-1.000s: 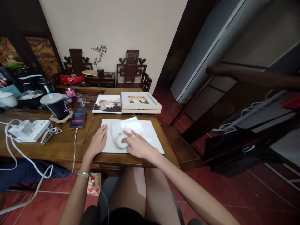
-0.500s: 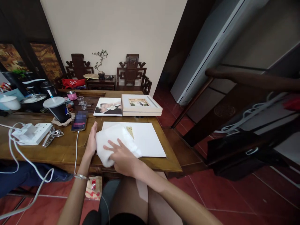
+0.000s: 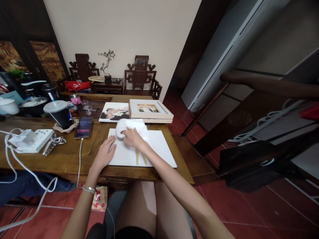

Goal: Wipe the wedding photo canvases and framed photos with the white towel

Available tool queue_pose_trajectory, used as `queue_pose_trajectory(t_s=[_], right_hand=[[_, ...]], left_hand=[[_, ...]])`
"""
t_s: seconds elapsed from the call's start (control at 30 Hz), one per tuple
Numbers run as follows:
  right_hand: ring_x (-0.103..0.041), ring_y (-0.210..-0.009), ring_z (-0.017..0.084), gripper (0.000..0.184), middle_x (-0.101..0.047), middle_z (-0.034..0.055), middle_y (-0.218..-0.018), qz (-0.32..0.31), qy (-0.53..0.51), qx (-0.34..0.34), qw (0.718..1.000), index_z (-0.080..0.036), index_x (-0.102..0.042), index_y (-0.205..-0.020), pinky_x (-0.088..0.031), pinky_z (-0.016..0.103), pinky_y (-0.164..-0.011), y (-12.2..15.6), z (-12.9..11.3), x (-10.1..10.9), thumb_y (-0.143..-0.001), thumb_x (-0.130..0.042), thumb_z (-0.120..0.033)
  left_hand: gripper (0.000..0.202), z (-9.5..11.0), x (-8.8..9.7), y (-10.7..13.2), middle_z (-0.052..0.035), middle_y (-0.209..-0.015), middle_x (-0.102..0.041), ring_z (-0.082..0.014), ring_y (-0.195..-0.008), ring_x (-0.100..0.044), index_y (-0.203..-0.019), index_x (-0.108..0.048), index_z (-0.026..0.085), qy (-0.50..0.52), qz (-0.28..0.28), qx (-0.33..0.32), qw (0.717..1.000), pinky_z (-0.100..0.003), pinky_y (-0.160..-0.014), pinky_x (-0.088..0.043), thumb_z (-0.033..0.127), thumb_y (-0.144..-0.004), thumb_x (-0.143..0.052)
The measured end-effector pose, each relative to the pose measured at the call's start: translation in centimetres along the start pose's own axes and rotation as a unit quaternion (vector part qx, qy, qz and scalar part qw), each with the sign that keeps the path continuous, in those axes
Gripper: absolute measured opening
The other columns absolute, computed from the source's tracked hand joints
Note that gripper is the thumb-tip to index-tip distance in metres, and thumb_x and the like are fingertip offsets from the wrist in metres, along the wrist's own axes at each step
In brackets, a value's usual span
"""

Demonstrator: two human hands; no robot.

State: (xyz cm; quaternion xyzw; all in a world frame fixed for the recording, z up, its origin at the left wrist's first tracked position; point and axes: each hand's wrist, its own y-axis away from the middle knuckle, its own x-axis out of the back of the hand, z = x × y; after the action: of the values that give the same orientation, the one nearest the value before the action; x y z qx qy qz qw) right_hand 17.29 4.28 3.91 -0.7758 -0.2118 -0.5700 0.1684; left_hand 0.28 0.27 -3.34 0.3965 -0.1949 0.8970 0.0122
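A flat white board or album (image 3: 159, 149) with gold-coloured strips lies on the wooden table in front of me. My right hand (image 3: 133, 137) presses a fluffy white cloth (image 3: 138, 125) against its upper part, fingers bent into the fabric. The cloth covers part of the far edge. My left hand (image 3: 106, 152) rests on the left edge of the board, fingers stretched out and holding nothing. Much of the board's middle is hidden by my right hand and forearm.
Behind the board lie a photo album (image 3: 114, 112) and a cream box (image 3: 152, 111). Left of it are a phone (image 3: 83, 127) on a cable, a lidded cup (image 3: 59, 114), a metal tool (image 3: 53, 144) and a white power strip (image 3: 41, 141). The wooden table (image 3: 183, 166) ends close at right.
The right hand has moved the cloth away from me, from the board's near left to its far edge, exposing gold strips. The left hand has turned from upright to lying flat.
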Motion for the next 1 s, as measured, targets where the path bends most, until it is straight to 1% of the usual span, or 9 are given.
queue_pose_trajectory(t_s=[0.13, 0.23, 0.3, 0.43, 0.57, 0.67, 0.8, 0.93, 1.0], right_hand=[[-0.054, -0.115, 0.027, 0.037, -0.068, 0.0115, -0.114, 0.003, -0.012, 0.032, 0.999, -0.014, -0.068, -0.104, -0.033, 0.039, -0.101, -3.4, -2.1, -0.4, -0.079, -0.041, -0.008], [-0.058, -0.109, 0.027, 0.035, -0.068, 0.0140, -0.113, 0.004, -0.015, 0.021, 1.000, -0.012, -0.068, -0.103, -0.036, 0.034, -0.095, -3.4, -2.1, -0.3, -0.080, -0.042, -0.009], [-0.060, -0.106, 0.026, 0.036, -0.068, 0.0143, -0.113, 0.003, -0.015, 0.001, 1.000, -0.013, -0.068, -0.105, -0.039, 0.031, -0.090, -2.5, -0.8, 0.0, -0.080, -0.042, -0.010], [-0.061, -0.105, 0.025, 0.038, -0.070, 0.0129, -0.109, 0.011, -0.007, -0.050, 0.999, -0.014, -0.068, -0.104, -0.040, 0.028, -0.088, 0.9, 3.9, 1.3, -0.077, -0.042, -0.007], [-0.062, -0.105, 0.030, 0.037, -0.070, 0.0183, -0.106, 0.027, 0.008, -0.094, 0.995, -0.008, -0.067, -0.097, -0.041, 0.037, -0.092, 4.9, 9.0, 2.1, -0.076, -0.037, -0.004], [-0.047, -0.127, 0.033, 0.040, -0.060, 0.0212, -0.126, 0.039, 0.018, -0.111, 0.993, -0.007, -0.065, -0.098, -0.035, 0.048, -0.103, 8.0, 10.8, 1.3, -0.074, -0.035, 0.000], [-0.013, -0.145, 0.031, 0.041, -0.037, 0.0138, -0.150, 0.045, 0.010, -0.065, 0.997, -0.011, -0.065, -0.093, -0.017, 0.059, -0.113, 13.4, 9.7, -0.6, -0.067, -0.036, 0.003], [-0.012, -0.145, 0.025, 0.041, -0.037, 0.0069, -0.150, 0.021, -0.023, 0.024, 0.999, -0.017, -0.065, -0.084, -0.013, 0.057, -0.117, 18.9, 6.9, -0.9, -0.062, -0.037, 0.003], [-0.015, -0.145, 0.023, 0.043, -0.040, 0.0039, -0.149, 0.006, -0.035, 0.048, 0.998, -0.018, -0.065, -0.084, -0.014, 0.056, -0.117, 20.1, 6.2, -0.4, -0.062, -0.036, 0.003]], left_hand=[[0.044, 0.2, 0.3, 0.0, -0.0169, -0.130, -0.059, -0.0263, -0.126, -0.051, -0.119, -0.062, 0.008, -0.010, 0.001, -0.013, 1.000, -0.042, -0.111, -0.035, 0.034, -0.090, -0.041], [0.043, 0.2, 0.3, 0.0, -0.0161, -0.132, -0.057, -0.0266, -0.127, -0.050, -0.120, -0.062, 0.010, -0.016, -0.002, -0.009, 1.000, -0.043, -0.111, -0.035, 0.034, -0.090, -0.042], [0.045, 0.1, 0.3, 0.0, -0.0157, -0.138, -0.053, -0.0262, -0.131, -0.047, -0.124, -0.060, 0.010, -0.018, -0.007, -0.003, 1.000, -0.043, -0.113, -0.032, 0.034, -0.090, -0.042], [0.048, 0.0, 0.1, 0.1, -0.0155, -0.141, -0.050, -0.0242, -0.134, -0.043, -0.128, -0.057, 0.009, -0.015, -0.010, 0.001, 1.000, -0.042, -0.114, -0.031, 0.034, -0.090, -0.041], [0.048, 0.1, 0.1, 0.1, -0.0153, -0.142, -0.049, -0.0233, -0.134, -0.043, -0.128, -0.056, 0.009, -0.019, -0.011, 0.001, 1.000, -0.042, -0.114, -0.030, 0.034, -0.090, -0.040], [0.049, 0.1, 0.1, 0.2, -0.0157, -0.142, -0.048, -0.0239, -0.135, -0.042, -0.130, -0.054, 0.010, -0.021, -0.008, 0.002, 1.000, -0.043, -0.114, -0.030, 0.035, -0.090, -0.040], [0.050, 0.1, 0.1, 0.2, -0.0146, -0.142, -0.050, -0.0239, -0.135, -0.042, -0.130, -0.055, 0.012, -0.009, -0.002, 0.000, 1.000, -0.043, -0.115, -0.029, 0.039, -0.091, -0.040], [0.052, 0.1, -0.1, 0.2, -0.0143, -0.144, -0.047, -0.0242, -0.136, -0.040, -0.131, -0.054, 0.012, -0.002, 0.003, 0.003, 1.000, -0.043, -0.116, -0.028, 0.043, -0.091, -0.043], [0.053, 0.1, -0.1, 0.2, -0.0150, -0.144, -0.046, -0.0246, -0.137, -0.039, -0.131, -0.054, 0.011, -0.004, -0.002, 0.001, 1.000, -0.042, -0.116, -0.027, 0.044, -0.090, -0.044]])
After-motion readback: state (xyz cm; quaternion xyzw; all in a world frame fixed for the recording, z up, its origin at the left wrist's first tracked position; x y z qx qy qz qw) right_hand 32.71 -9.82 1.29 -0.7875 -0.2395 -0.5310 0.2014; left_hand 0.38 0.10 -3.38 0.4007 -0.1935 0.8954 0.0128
